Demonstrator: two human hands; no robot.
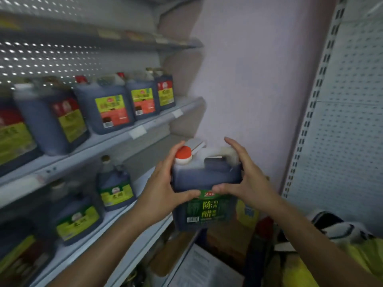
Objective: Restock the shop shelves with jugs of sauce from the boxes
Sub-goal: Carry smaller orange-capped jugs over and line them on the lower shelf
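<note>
I hold a dark jug of sauce (207, 195) with a red cap, a white handle and a green label, in the air to the right of the shelves. My left hand (165, 183) grips its left side with the thumb across the front. My right hand (246, 179) grips its right side, fingers over the handle. Several dark jugs with red and yellow labels (112, 104) stand on the middle shelf (116, 139). More jugs with green labels (116, 187) stand on the lower shelf (128, 212), whose right end is bare.
A pale wall (248, 79) is straight ahead, with a white perforated shelf panel (342, 121) at the right. Below the jug lie cardboard boxes (209, 266) and yellow packages (248, 212) on the floor.
</note>
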